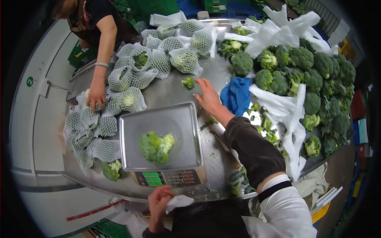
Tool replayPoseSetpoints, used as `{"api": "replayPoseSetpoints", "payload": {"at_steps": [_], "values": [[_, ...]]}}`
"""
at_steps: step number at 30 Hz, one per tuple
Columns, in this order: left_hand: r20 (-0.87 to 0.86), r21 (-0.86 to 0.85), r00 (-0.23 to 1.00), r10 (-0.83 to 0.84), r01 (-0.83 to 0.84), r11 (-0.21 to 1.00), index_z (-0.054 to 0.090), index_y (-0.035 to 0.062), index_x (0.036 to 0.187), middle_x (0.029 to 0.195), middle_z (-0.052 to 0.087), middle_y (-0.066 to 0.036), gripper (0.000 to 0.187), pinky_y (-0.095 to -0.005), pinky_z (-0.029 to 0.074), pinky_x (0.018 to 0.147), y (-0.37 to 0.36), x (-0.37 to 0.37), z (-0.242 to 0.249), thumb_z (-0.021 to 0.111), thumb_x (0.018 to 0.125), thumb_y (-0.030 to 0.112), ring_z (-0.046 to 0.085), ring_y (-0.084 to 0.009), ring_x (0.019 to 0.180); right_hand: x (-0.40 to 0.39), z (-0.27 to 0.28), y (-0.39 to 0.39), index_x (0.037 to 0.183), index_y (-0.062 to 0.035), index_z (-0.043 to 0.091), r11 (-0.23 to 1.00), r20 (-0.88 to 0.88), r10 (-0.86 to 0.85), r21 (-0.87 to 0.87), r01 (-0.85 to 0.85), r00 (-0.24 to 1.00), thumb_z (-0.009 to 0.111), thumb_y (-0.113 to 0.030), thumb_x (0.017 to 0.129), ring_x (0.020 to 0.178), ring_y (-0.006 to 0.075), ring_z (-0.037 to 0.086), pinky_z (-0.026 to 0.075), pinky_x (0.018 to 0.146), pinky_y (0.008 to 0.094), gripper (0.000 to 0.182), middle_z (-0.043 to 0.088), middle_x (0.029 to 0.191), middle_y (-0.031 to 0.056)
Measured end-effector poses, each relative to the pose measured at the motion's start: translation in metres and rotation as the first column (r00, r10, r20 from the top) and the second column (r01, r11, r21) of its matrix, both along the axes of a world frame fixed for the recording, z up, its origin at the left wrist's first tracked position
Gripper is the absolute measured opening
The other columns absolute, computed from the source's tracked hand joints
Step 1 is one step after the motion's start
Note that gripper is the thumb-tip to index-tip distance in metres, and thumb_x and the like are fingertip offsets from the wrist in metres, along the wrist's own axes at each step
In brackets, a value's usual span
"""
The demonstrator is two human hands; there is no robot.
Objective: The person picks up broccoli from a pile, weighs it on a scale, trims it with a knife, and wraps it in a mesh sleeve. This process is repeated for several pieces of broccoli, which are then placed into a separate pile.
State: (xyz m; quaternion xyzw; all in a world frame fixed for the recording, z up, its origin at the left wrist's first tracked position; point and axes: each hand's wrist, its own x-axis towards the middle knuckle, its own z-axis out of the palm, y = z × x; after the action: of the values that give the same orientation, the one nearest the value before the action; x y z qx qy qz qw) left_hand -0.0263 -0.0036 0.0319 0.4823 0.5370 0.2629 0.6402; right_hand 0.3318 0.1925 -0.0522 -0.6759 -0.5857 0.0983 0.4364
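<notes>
My right hand (pixel 208 98) reaches over the steel table with its fingers apart. Just left of its fingertips lies a small broccoli floret (pixel 188 83); whether they touch is hard to tell. Close to my body, my left hand (pixel 159 199) is curled around a crumpled white piece (pixel 179 202), whose material I cannot make out. Beyond that hand stands a scale (pixel 182 177) with a lit green display. A pale-cut broccoli piece (pixel 156 147) rests on its steel tray (pixel 185 119).
Broccoli heads in white foam nets (pixel 184 60) cover the table's left and back. Loose broccoli heads (pixel 303 58) are piled right, with white foam strips (pixel 291 123) and a blue cloth (pixel 235 95). A co-worker's hand (pixel 96 94) touches a netted head at left.
</notes>
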Motion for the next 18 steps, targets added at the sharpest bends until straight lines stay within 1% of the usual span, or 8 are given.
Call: {"api": "replayPoseSetpoints", "payload": {"at_steps": [7,9,11,12,13,15,16,18], "values": [[0.036,-0.165,0.999,0.004,0.002,0.986,0.059,-0.0062,0.104,0.076,0.063,-0.010,0.030,-0.0229,0.042,0.060,0.026,0.038,0.019,0.041,0.087,0.013,0.053,-0.0103,0.064,0.001,-0.042,0.080,0.124,-0.0150,0.043,0.986,0.193,-0.015,-0.157,0.046,0.981,0.071,-0.009,0.066,0.108,0.0361,0.047,0.043,0.088,0.0432,0.065,0.042,0.124,0.0140],[-0.041,-0.054,0.981,-0.190,0.188,0.981,0.059,-0.0063,0.105,0.077,0.064,-0.007,0.030,-0.0230,0.042,0.059,0.035,0.053,0.030,0.042,0.088,0.012,0.051,-0.0093,0.063,0.011,-0.043,0.077,0.122,-0.0143,0.046,0.985,0.009,0.065,-0.158,-0.063,0.998,0.072,-0.010,0.064,0.102,0.0385,0.050,0.043,0.089,0.0426,0.063,0.051,0.113,0.0147],[0.088,-0.073,0.972,-0.218,0.225,0.972,0.059,-0.0017,0.110,0.084,0.064,-0.002,0.025,-0.0189,0.040,0.066,0.040,0.062,0.032,0.047,0.089,0.007,0.050,-0.0054,0.072,0.013,-0.030,0.053,0.120,-0.0078,0.048,0.997,-0.006,0.049,-0.065,-0.050,0.999,0.070,-0.010,0.071,0.094,0.0351,0.057,0.046,0.084,0.0389,0.054,0.056,0.101,0.0144],[0.086,-0.027,0.968,-0.235,0.238,0.971,0.057,-0.0018,0.113,0.088,0.064,-0.003,0.027,-0.0183,0.040,0.066,0.043,0.068,0.029,0.049,0.088,0.007,0.050,-0.0047,0.073,0.010,-0.014,0.029,0.121,-0.0047,0.046,0.988,-0.501,0.092,-0.061,-0.141,0.860,0.067,-0.011,0.075,0.092,0.0324,0.059,0.048,0.080,0.0371,0.050,0.056,0.100,0.0144],[0.083,0.015,0.964,-0.252,0.252,0.968,0.055,-0.0020,0.116,0.092,0.064,-0.003,0.030,-0.0177,0.041,0.065,0.044,0.076,0.027,0.050,0.087,0.006,0.051,-0.0040,0.073,0.005,0.003,0.000,0.122,-0.0016,0.044,0.977,-0.865,0.093,-0.017,-0.213,0.493,0.064,-0.012,0.080,0.090,0.0297,0.061,0.050,0.077,0.0353,0.047,0.057,0.099,0.0144],[0.216,-0.017,0.971,-0.099,0.105,0.994,0.047,-0.0017,0.125,0.105,0.062,-0.005,0.042,-0.0167,0.041,0.063,0.040,0.097,0.019,0.054,0.085,0.005,0.051,-0.0031,0.074,-0.012,0.031,-0.071,0.124,0.0010,0.039,0.962,-0.950,0.169,0.102,-0.252,0.262,0.055,-0.019,0.089,0.089,0.0250,0.062,0.052,0.073,0.0325,0.043,0.056,0.104,0.0152],[0.187,0.065,0.970,-0.155,0.146,0.987,0.038,-0.0011,0.132,0.121,0.055,-0.008,0.053,-0.0181,0.044,0.063,0.043,0.105,0.023,0.056,0.083,0.003,0.052,-0.0038,0.076,-0.022,0.045,-0.105,0.126,-0.0004,0.037,0.952,-0.977,0.160,0.116,-0.282,0.137,0.052,-0.023,0.090,0.090,0.0253,0.062,0.052,0.074,0.0330,0.044,0.056,0.107,0.0152],[0.226,0.052,0.966,-0.123,0.114,0.992,0.034,-0.0009,0.135,0.130,0.046,-0.012,0.059,-0.0219,0.047,0.072,0.040,0.126,0.029,0.059,0.082,0.002,0.056,-0.0072,0.082,-0.045,0.061,-0.162,0.127,-0.0023,0.035,0.921,-0.985,0.165,0.172,-0.350,-0.050,0.047,-0.030,0.093,0.092,0.0243,0.061,0.052,0.075,0.0328,0.045,0.056,0.111,0.0144]]}}
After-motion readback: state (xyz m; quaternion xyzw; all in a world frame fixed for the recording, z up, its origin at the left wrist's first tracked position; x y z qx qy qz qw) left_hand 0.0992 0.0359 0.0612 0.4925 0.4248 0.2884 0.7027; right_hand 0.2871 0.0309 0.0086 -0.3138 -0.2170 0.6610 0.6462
